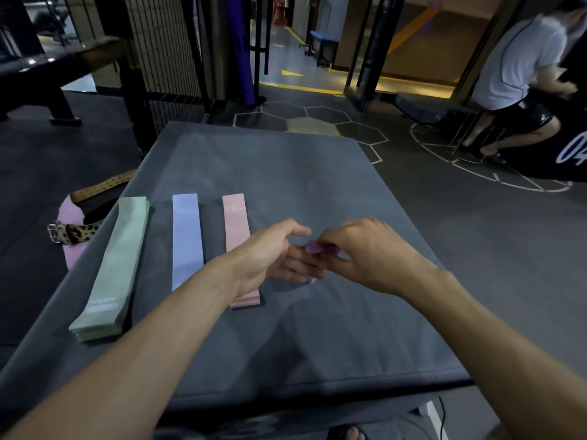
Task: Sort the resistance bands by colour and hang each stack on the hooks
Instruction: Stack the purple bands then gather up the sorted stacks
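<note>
Your right hand (pixel 359 252) and left hand (pixel 270 252) both pinch a bunched purple band (pixel 313 248) just above the grey surface (pixel 317 328). Three sorted stacks lie flat in a row to your left: green stack (pixel 111 271), blue stack (pixel 186 242), pink stack (pixel 235 223), its near end under your left wrist.

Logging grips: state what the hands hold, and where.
Right hand pinches a purple band at its upper end; left hand supports it from below with fingers underneath. Most of the band is hidden.
</note>
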Demonstrator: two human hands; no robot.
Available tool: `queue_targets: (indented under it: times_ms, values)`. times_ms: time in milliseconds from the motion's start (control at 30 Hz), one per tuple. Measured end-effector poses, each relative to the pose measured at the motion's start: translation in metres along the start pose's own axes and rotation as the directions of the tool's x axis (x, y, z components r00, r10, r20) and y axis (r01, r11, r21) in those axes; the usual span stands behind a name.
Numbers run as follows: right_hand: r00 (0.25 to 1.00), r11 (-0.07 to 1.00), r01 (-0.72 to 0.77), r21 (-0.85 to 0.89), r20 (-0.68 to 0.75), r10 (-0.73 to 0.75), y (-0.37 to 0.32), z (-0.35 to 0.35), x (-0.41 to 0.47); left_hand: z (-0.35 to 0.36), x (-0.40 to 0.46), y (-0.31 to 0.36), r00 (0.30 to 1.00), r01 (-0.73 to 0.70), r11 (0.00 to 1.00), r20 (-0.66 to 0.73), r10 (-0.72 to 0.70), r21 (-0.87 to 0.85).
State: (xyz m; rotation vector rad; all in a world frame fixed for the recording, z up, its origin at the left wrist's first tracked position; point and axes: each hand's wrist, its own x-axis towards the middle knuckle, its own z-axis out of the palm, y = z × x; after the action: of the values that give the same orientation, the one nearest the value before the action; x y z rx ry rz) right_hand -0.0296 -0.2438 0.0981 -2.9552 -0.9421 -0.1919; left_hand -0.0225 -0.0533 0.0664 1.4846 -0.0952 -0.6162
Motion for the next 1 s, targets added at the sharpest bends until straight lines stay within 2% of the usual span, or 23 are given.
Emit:
queue_targets:
  times_ms: [100,167,233,333,400,533,667,867,1000]
  values:
    - [0.998,0.99,-0.044,0.131,-0.032,0.048,0.01,-0.014,0.0,-0.005,0.0,0.001,0.999,-0.042,0.986,-0.017,0.045,0.159]
    - [0.995,0.967,-0.1,0.233,-0.006,0.104,0.016,-0.024,-0.002,-0.005,0.001,0.002,0.993,-0.077,0.96,-0.065,0.098,0.27]
    - [0.995,0.946,-0.104,0.308,0.024,0.101,0.019,-0.028,-0.002,-0.002,0.005,-0.002,0.991,-0.097,0.928,-0.047,0.121,0.361]
    - [0.983,0.938,-0.172,0.299,0.115,0.144,0.029,-0.008,0.009,0.006,0.011,-0.017,0.997,-0.039,0.887,0.082,0.002,0.46]
    - [0.958,0.929,-0.246,0.277,0.217,0.189,0.037,0.018,0.019,0.01,0.018,-0.03,0.997,0.029,0.862,0.041,-0.058,0.506]
    - [0.894,0.875,-0.396,0.278,0.336,0.298,0.051,0.061,0.033,0.016,0.035,-0.048,0.994,0.102,0.794,-0.101,-0.051,0.599]
    - [0.862,0.798,-0.495,0.345,0.312,0.399,0.06,0.079,0.045,0.022,0.036,-0.046,0.983,0.119,0.54,-0.175,0.052,0.833]
    - [0.816,0.74,-0.575,0.35,0.316,0.485,0.071,0.099,0.056,0.039,0.035,-0.054,0.952,0.171,0.285,-0.233,0.199,0.943]
    - [0.816,0.718,-0.578,0.388,0.296,0.496,0.072,0.102,0.057,0.052,0.039,-0.062,0.934,0.176,0.129,-0.206,0.29,0.976]
